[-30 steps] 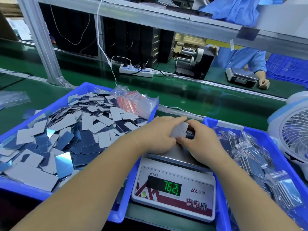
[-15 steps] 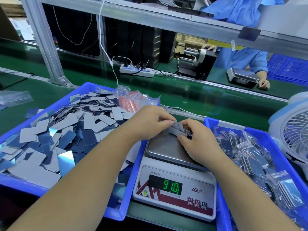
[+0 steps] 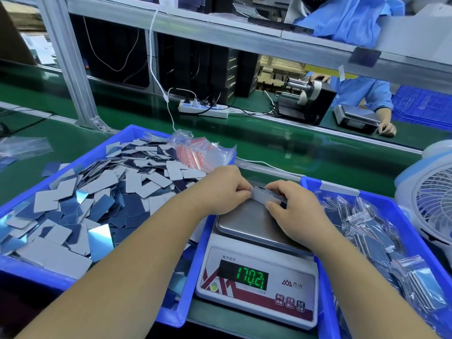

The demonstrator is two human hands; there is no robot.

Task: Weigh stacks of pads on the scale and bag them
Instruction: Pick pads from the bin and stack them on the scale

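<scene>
Scale (image 3: 256, 272) in the middle, near the front edge of the table (image 3: 281, 145). Left of it, bin (image 3: 31, 272) full of pads (image 3: 102, 201), bags (image 3: 200, 150) at its back right corner. Right of it, second bin (image 3: 325, 302) of filled bags (image 3: 381, 241). Fan (image 3: 430, 201) far right.

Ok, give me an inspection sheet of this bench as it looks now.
Surface: green bench top.
Job's things: pad stack on the scale, reading 170.2; loose pads in the left bin; bagged pads in the right bin.
Clutter: empty zip bags; fan.
Hands: left hand and right hand grip the stack.
Cables: white cable; power strip.
Surroundings: another person opposite.
</scene>
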